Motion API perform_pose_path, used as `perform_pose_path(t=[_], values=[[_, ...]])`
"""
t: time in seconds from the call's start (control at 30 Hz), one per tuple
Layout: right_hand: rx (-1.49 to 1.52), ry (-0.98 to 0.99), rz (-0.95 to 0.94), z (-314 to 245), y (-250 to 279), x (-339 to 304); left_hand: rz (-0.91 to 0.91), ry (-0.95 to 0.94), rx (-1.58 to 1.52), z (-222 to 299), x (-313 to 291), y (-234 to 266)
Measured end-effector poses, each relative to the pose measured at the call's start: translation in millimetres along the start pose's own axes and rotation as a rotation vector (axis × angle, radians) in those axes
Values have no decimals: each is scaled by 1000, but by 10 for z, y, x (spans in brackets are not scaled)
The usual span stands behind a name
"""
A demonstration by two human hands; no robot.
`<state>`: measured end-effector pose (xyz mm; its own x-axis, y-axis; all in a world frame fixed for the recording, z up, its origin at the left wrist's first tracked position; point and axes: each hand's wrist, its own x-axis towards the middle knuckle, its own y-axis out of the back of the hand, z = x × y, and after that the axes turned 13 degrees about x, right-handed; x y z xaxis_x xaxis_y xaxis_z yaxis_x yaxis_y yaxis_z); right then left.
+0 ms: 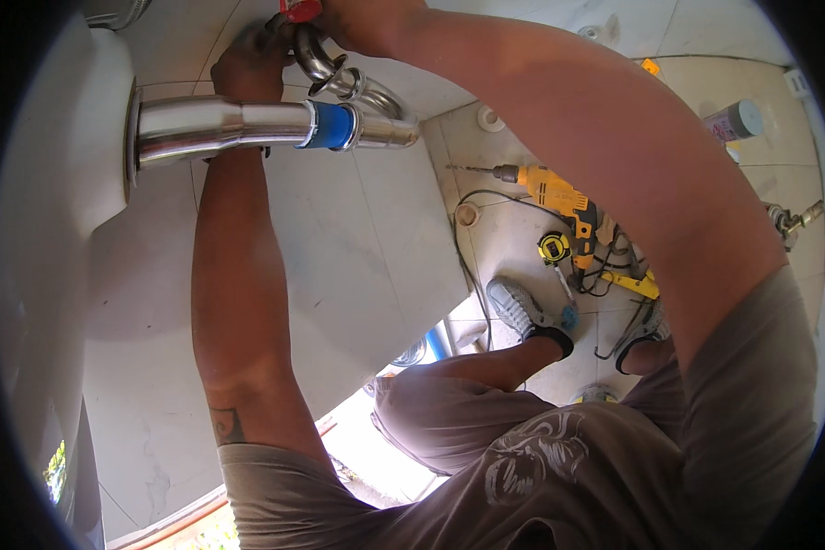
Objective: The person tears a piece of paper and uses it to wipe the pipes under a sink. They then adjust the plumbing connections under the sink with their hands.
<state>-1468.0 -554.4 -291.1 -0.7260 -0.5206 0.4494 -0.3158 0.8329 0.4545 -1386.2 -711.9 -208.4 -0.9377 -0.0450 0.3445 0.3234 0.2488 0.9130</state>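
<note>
A chrome drain pipe (pixel 202 128) with a blue band (pixel 328 125) runs out from a white basin (pixel 55 137). Behind it, a thinner curved chrome pipe (pixel 315 57) bends up toward both hands. My left forearm passes behind the drain pipe, and my left hand (pixel 250 66) is closed with its fingers at the upper end of the curved pipe. At the top edge my right hand (pixel 362 23) is closed beside a small red object (pixel 301 10), which it seems to grip; the frame cuts off part of both. The red object touches or overlaps the curved pipe's top.
On the tiled floor to the right lie a yellow corded drill (pixel 550 191) with a long bit, a tape measure (pixel 554 247), a yellow tool (pixel 632 282) and a loose cord. A capped cylinder (pixel 735 121) and a metal valve fitting (pixel 797 218) are farther right. My shoe (pixel 515 305) is near the drill.
</note>
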Motion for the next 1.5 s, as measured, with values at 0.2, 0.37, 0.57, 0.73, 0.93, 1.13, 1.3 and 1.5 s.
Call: perform_pose_path(t=[0.2,0.37,0.57,0.73,0.93,1.13,1.3,1.5], values=[[65,-89,17,-60,20,-22,-12,131,-130,13,-42,-54],[20,-54,71,-37,-80,-25,35,54,49,44,-35,-37],[69,-94,56,-27,-71,-41,21,56,14,63,-31,-12],[145,-108,190,-39,-137,-51,-7,46,2,-3,-15,-68],[183,-22,6,115,-48,-48,40,88,-63,-127,-56,-203],[242,-318,83,0,-39,-62,41,89,-90,-172,-106,-333],[181,-229,-80,-29,11,-143,-2,343,-364,-83,-132,-389],[-117,284,-83,176,122,-317,-88,295,-197,-67,-314,-415]])
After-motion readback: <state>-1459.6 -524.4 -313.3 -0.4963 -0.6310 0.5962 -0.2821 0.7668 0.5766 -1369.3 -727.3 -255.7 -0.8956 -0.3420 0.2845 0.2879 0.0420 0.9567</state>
